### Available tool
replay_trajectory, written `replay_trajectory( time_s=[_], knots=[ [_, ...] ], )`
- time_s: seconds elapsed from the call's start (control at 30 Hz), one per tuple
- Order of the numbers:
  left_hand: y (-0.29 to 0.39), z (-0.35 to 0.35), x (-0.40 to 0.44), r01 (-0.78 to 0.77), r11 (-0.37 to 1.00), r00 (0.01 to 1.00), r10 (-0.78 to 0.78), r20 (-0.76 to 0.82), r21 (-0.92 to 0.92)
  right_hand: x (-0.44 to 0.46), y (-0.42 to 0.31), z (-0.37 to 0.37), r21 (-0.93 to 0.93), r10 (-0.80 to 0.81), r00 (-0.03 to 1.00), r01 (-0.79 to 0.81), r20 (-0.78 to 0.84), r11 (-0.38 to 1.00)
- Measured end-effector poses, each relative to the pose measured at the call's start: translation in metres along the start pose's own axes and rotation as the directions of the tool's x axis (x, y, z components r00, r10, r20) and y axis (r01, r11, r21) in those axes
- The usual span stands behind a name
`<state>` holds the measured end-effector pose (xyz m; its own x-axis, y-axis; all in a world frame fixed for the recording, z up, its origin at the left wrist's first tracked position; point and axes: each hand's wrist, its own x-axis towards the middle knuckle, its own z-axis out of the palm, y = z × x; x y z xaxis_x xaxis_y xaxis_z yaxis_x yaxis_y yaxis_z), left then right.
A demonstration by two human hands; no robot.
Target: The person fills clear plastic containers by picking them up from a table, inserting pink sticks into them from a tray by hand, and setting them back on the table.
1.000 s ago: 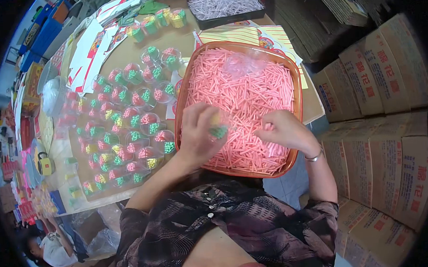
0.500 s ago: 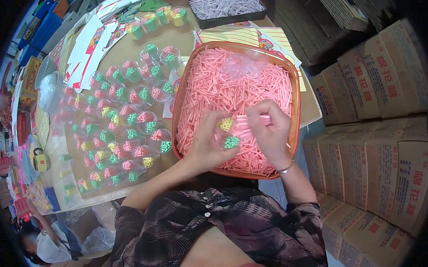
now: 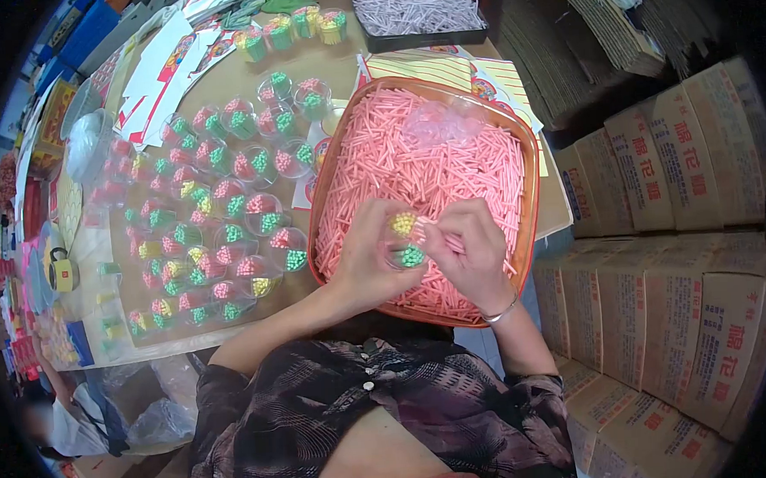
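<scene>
Slim pink sticks (image 3: 455,244) moved nearer clear cup (image 3: 404,240) | left grip (image 3: 365,255) curled around cup | right grip (image 3: 472,254) pinches sticks

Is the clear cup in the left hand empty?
No, the clear cup in the left hand holds a yellow bunch and a green bunch of sticks.

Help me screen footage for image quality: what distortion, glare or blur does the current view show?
Head view: wide-angle distortion, with black corners and stacked cartons bending at right; pale glare on the clear plastic in the tub; far-left clutter soft and stretched; left hand and right hand fairly sharp; deep shadow at upper right.
</scene>
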<state>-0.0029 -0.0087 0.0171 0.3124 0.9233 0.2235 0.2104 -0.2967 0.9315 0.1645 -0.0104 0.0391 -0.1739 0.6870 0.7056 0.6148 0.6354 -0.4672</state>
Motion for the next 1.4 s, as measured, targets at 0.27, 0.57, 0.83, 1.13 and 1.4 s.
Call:
replay_trajectory(
  time_s=[0.27,0.57,0.83,1.13,1.4],
  knots=[
    [-0.004,0.001,0.003,-0.141,0.984,0.988,0.147,-0.050,0.105,-0.001,0.006,-0.001,0.069,0.038,0.995,-0.045,0.090,0.997],
    [-0.007,0.009,0.003,-0.248,0.950,0.954,0.274,-0.124,0.191,0.010,-0.008,-0.009,-0.049,0.045,0.977,-0.035,0.209,0.998],
    [-0.007,0.006,0.002,-0.237,0.963,0.960,0.253,-0.122,0.130,0.012,-0.012,-0.007,-0.044,0.048,0.947,-0.036,0.318,0.998],
    [-0.011,-0.003,0.002,-0.155,0.988,0.986,0.156,-0.055,0.015,0.009,-0.004,-0.030,0.172,0.278,0.921,-0.330,0.272,0.928],
    [-0.014,-0.005,0.002,-0.215,0.975,0.975,0.211,-0.066,-0.060,-0.010,0.000,-0.030,-0.027,0.203,0.959,-0.201,0.199,0.979]
  ],
)
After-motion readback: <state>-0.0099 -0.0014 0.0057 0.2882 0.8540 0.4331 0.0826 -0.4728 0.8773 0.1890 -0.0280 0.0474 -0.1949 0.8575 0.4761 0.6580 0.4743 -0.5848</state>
